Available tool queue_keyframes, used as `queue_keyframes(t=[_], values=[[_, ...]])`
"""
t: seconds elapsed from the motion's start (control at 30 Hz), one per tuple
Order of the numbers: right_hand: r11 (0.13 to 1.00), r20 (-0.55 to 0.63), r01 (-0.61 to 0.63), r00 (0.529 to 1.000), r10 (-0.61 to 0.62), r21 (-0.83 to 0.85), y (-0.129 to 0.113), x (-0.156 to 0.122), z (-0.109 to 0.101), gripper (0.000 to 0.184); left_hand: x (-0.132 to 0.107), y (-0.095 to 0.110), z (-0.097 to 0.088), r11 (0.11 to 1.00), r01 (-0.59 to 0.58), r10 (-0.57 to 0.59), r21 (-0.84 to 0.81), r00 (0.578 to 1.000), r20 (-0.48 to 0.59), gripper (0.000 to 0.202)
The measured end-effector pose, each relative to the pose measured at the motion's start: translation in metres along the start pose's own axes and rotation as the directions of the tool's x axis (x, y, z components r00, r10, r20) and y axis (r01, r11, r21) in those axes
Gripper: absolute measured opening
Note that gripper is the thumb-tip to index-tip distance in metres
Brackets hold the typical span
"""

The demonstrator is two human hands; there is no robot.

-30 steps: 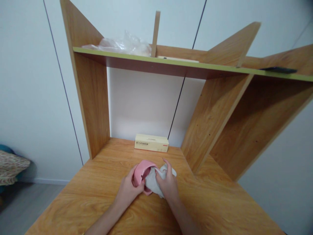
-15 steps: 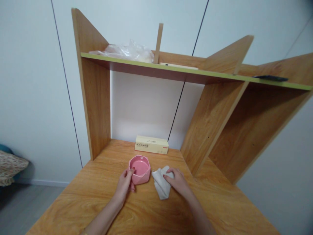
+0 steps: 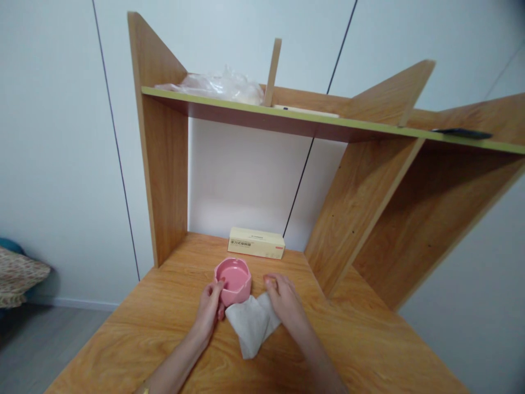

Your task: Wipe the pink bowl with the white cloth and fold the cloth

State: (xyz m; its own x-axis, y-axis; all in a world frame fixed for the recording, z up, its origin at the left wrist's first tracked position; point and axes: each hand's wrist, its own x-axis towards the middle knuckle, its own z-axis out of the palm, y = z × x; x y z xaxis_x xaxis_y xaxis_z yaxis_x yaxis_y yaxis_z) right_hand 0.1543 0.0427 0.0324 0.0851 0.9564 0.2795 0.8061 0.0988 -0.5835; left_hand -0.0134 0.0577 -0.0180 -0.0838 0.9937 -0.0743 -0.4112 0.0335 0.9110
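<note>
My left hand [image 3: 209, 306] grips the left wall of a pink faceted ashtray [image 3: 238, 296], the thumb hooked over its rim and the other fingers against the outside. The ashtray is tilted slightly, its hollow facing me. To its right, my right hand [image 3: 287, 302] is closed with the fingers curled, holding a light grey cloth [image 3: 248, 324]. The cloth hangs from under that hand toward the left, its upper edge by the lower right side of the ashtray. My right palm hides part of the cloth.
Behind the ashtray a cream-coloured box [image 3: 256, 244] stands on the wooden desk [image 3: 164, 317]. A wooden shelf unit [image 3: 164, 180] rises at the back, with a clear plastic bag [image 3: 221, 87] and a dark flat object [image 3: 463, 133] on top. Patterned fabric [image 3: 22, 273] shows at far left.
The cloth has swung left toward the ashtray and spread out. My right hand has shifted slightly left and turned. My left hand keeps its hold on the ashtray.
</note>
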Motion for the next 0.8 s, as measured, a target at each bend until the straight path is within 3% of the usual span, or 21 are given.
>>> queue_keyframes(t=[0.07, 0.13, 0.23, 0.43, 0.63, 0.8], values=[[0.997, 0.016, -0.018, 1.0, 0.017, 0.073, -0.015, 0.008, 0.001, 0.046, -0.003, 0.0, 0.002, 1.0, 0.003, -0.003, 0.008, 1.0, 0.015, 0.044], [0.999, 0.076, -0.031, 0.997, 0.028, 0.039, -0.027, 0.015, 0.004, 0.048, -0.005, 0.001, 0.003, 1.0, 0.006, -0.006, 0.014, 1.0, 0.03, 0.043], [0.997, 0.137, -0.015, 0.99, 0.026, -0.077, -0.038, 0.021, 0.006, 0.035, -0.007, 0.002, 0.002, 1.0, 0.007, -0.007, 0.015, 0.999, 0.038, 0.044], [0.991, 0.152, 0.037, 0.988, -0.018, -0.125, -0.04, 0.019, -0.002, 0.025, -0.007, 0.005, 0.003, 1.0, -0.014, 0.014, 0.0, 0.999, 0.042, 0.051], [0.996, 0.058, 0.007, 0.998, -0.002, -0.09, -0.021, 0.038, -0.022, 0.027, 0.0, 0.0, 0.004, 0.988, -0.156, 0.156, -0.02, 0.986, 0.05, 0.063], [0.983, -0.025, -0.113, 0.994, 0.11, -0.143, 0.024, 0.059, -0.052, 0.029, 0.011, -0.008, -0.008, 0.978, -0.198, 0.194, 0.063, 0.979, 0.064, 0.048]])
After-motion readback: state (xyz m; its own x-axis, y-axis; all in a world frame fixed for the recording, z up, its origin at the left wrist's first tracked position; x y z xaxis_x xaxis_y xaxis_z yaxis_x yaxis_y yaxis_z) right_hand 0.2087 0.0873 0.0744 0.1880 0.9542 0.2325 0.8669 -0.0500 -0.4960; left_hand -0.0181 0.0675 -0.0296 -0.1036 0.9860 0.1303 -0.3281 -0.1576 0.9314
